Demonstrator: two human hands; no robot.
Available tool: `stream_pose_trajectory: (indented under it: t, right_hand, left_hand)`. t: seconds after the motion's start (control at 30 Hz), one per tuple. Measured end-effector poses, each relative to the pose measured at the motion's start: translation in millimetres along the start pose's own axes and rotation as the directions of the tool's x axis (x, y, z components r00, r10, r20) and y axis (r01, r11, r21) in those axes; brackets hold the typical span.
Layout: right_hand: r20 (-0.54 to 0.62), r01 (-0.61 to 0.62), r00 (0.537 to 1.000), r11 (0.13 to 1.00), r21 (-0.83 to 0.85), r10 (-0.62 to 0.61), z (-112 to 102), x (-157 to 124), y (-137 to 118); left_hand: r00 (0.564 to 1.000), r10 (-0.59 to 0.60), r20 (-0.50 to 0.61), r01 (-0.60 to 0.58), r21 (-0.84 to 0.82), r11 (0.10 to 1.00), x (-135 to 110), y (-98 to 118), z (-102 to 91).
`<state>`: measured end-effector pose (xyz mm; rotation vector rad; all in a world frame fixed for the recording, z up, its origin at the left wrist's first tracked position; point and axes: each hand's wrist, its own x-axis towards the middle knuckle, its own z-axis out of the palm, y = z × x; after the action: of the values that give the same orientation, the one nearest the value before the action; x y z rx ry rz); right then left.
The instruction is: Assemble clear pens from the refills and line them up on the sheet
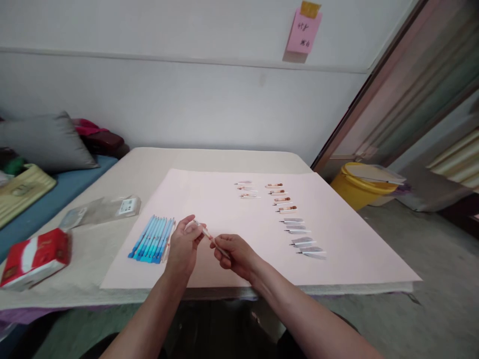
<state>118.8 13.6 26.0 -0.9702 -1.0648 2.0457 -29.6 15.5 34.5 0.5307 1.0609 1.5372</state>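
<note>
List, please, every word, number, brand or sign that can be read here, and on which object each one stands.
"45", next character unclear: handwritten on the pink paper note taped to the white wall; lower line too blurred.
Red-and-white soft package: marks too blurred to read.
White rectangular label on the clear plastic bag: too small to read.
Held slim white pen: no readable text.

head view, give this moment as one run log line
left hand: holds pale pen | right hand: holds same pen | blue pens: side by side on pinkish sheet
</note>
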Motion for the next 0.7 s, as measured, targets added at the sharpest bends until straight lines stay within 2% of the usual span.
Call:
stream_pose_trajectory:
  t: [0.1, 0.2, 0.27, 0.4, 0.5, 0.6, 0.7]
  right_hand:
    - [0.005, 0.136, 0.991, 0.991, 0.013, -0.136, -1, -4, -6]
    - [0.156, 0.193, 0.966, 0.978, 0.083, -0.204, -2, -9, -12]
    - [0.205, 0.215, 0.952, 0.974, 0.074, -0.226, -3, -10, -13]
    - [0.102, 0.27, 0.958, 0.963, -0.001, -0.268, -4, -9, -9]
    - [0.105, 0.277, 0.957, 0.959, -0.064, -0.27, -4, -9, -10]
    - [0.113, 0.251, 0.966, 0.95, -0.183, -0.234, -5, -8, -13]
    - [0.015, 0.242, 0.968, 0.922, -0.303, -0.25, -5, -2, -12]
  left_hand:
    - [0.999, -0.009, -0.033, 0.007, -0.061, 0.998, 4, 3, -3.2]
    - [0.996, -0.068, -0.049, 0.06, -0.143, 0.988, 9, 5, -6.7]
    - [0.993, -0.111, -0.043, 0.102, -0.177, 0.979, 9, 5, -7.6]
    - [0.991, -0.129, -0.018, 0.123, -0.189, 0.974, 8, 4, -6.9]
    - [0.993, -0.12, -0.014, 0.116, -0.173, 0.978, 7, 6, -6.5]
    - [0.998, -0.056, -0.041, 0.051, -0.118, 0.992, 7, 8, -5.7]
    - [0.997, 0.007, -0.075, -0.01, -0.035, 0.999, 5, 8, -3.5]
